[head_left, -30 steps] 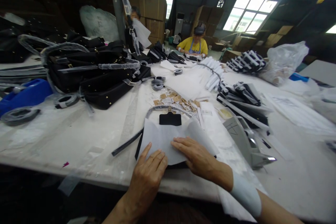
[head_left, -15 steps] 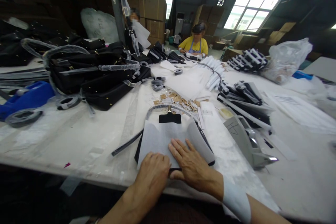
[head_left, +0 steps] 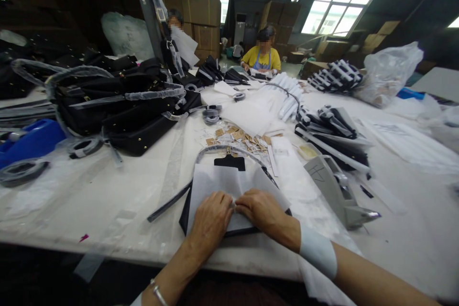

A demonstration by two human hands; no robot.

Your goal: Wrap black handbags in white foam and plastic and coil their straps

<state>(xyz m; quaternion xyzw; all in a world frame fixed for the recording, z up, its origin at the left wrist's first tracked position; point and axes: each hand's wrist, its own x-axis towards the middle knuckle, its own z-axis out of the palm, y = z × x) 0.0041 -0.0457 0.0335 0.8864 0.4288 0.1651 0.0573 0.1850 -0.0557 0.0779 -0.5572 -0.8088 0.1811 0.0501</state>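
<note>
In front of me lies a black handbag (head_left: 183, 217), mostly hidden under a thin white sheet (head_left: 211, 182). Its wrapped handle (head_left: 206, 152) arches up behind it, and a black flap with a gold buckle (head_left: 229, 162) shows above the sheet. A wrapped strap (head_left: 168, 204) sticks out to the left. My left hand (head_left: 212, 215) rests on the sheet with its fingers curled. Close beside it, my right hand (head_left: 263, 210) pinches its fingertips together. Something small and pale shows between the two sets of fingertips; I cannot make out what it is.
A tape dispenser (head_left: 332, 191) stands to the right. Small tags (head_left: 247, 138) lie scattered behind the bag. Black bags (head_left: 125, 114) are piled left, near a blue dispenser (head_left: 32, 138). Folded black pieces (head_left: 333, 138) lie right. A person in yellow (head_left: 263, 57) sits across the table.
My right hand has gone from lying flat with fingers spread to a pinch near my left fingertips. My left hand has shifted slightly upward on the sheet. The view has moved a little.
</note>
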